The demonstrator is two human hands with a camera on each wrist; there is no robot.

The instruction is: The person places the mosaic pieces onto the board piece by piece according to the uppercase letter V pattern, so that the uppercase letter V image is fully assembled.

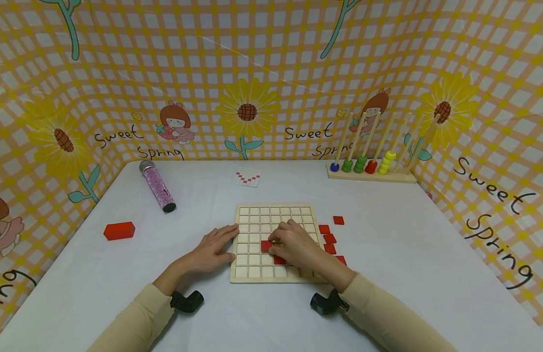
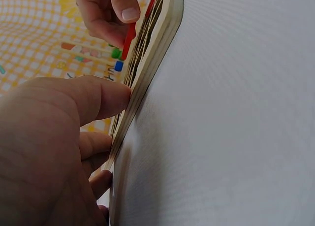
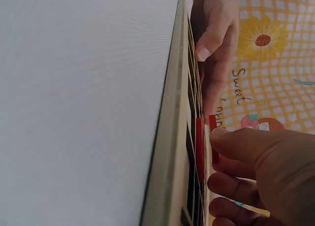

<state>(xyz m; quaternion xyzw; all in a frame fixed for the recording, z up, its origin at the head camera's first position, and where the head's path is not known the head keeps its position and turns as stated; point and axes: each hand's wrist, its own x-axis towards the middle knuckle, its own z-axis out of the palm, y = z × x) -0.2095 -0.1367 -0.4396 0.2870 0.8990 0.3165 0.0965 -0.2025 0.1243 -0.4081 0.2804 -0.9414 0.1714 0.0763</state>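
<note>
A pale wooden grid board lies on the white table. My right hand is over the board and pinches a red square tile between thumb and fingers. In the right wrist view the held tile stands just off the grid. Another red tile sits in a square beside it, partly under the right hand. My left hand rests with extended fingers against the board's left edge; the left wrist view shows its thumb touching the rim. Several loose red tiles lie right of the board.
Behind the board lies a small pattern card with red squares. A glittery pink microphone and a red block are at the left. An abacus-like bead rack stands at the back right. A patterned cloth surrounds the table.
</note>
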